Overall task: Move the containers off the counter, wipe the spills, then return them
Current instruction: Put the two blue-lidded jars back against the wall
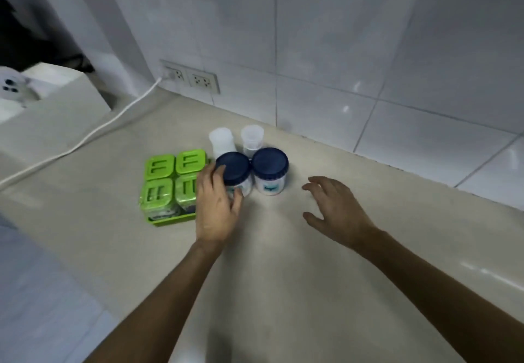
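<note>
Fingers of the left hand [217, 206] wrap the near blue-lidded jar [234, 174] on the beige counter [283, 263], thumb at its front. Touching it at three o'clock stands a second blue-lidded jar [270, 171]. Two clear containers [251, 137] sit behind at twelve o'clock, a green spice-box rack [170, 185] at nine. The right hand [334, 209] hovers spread wide, holding nothing.

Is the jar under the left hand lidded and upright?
Yes. The left jar stands upright on the counter, dark blue lid seated on top, left hand wrapped around its side.
</note>
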{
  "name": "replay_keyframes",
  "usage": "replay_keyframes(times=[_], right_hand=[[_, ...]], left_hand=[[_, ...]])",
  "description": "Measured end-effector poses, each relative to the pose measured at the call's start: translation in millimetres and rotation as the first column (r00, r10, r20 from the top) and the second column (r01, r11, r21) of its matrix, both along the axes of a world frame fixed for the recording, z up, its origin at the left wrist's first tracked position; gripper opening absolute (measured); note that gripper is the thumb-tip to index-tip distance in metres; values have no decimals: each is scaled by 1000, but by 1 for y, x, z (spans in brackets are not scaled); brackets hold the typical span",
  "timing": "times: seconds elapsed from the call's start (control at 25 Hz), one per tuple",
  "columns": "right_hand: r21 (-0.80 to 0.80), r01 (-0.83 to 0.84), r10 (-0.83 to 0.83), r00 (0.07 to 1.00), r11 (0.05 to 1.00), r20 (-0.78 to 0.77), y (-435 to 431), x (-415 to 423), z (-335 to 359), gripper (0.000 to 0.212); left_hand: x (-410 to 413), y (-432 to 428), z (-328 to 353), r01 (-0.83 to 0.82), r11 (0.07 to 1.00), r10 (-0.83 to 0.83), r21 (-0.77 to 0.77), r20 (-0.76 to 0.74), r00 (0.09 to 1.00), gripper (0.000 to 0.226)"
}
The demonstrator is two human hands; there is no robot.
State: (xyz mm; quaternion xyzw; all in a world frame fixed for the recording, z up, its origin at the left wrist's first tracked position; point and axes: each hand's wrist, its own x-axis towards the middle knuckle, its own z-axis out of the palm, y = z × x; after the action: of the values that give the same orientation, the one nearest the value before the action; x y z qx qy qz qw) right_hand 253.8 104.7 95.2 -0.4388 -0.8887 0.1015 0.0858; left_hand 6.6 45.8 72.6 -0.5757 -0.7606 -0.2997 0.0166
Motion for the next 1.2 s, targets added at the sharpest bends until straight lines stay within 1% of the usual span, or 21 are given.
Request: replay_keyframes(times=[0.04,0.12,0.16,0.24,0.28,0.36,0.44,0.52,0.6,0.64,0.68,0.76,0.84,0.92,1.0,1.08,1.2], right_hand=[[-6,-17,17,1000,1000,-3,5,-26,3,65],[-71,59,-62,997,996,-38,19,-69,7,74],[-130,112,-121,991,985,-63,28,-87,9,76],[-229,172,-195,977,958,-82,44,-109,11,77],[-240,184,-204,977,953,-62,52,-115,10,78],[-201,196,-197,980,960,14,60,-118,11,77],[-177,184,-184,983,967,18,61,-108,14,76],[-170,183,-192,981,968,-39,56,-77,19,75],[-171,223,-243,964,960,-106,48,-24,22,77],[-180,249,-272,955,952,-117,43,9,23,79],[-189,275,-298,949,943,-104,39,45,24,80],[-192,339,-350,936,921,-28,34,115,25,78],[-170,457,-457,888,873,41,32,188,28,75],[-126,563,-561,826,817,54,36,250,28,72],[-79,617,-614,787,783,64,43,298,24,69],[-10,611,-608,789,792,88,53,324,19,68],[86,596,-602,790,798,119,65,354,11,66]], left_hand=[[-14,3,1,-33,999,34,-20,20,999,68],[-29,12,2,-24,997,29,-75,64,998,83],[-32,18,2,-8,996,15,-91,76,997,87],[-32,30,2,19,995,-9,-103,95,995,87],[-31,35,1,20,994,-9,-111,96,995,86],[-27,45,5,-3,991,14,-136,82,997,87],[-23,48,9,-22,992,29,-124,53,998,83],[-9,43,13,9,999,-7,-52,53,999,76],[17,37,17,98,995,-97,-1,129,987,72],[35,35,19,173,985,-171,4,187,967,70],[57,36,19,265,964,-257,-3,240,936,68],[106,44,21,424,905,-400,-17,299,866,67],[170,57,23,523,852,-486,-24,336,807,67],[235,72,24,572,820,-528,-24,352,773,66],[294,86,21,601,799,-557,-1,375,741,66],[337,99,18,614,789,-562,20,426,709,65],[395,114,10,611,791,-569,25,397,721,66]])
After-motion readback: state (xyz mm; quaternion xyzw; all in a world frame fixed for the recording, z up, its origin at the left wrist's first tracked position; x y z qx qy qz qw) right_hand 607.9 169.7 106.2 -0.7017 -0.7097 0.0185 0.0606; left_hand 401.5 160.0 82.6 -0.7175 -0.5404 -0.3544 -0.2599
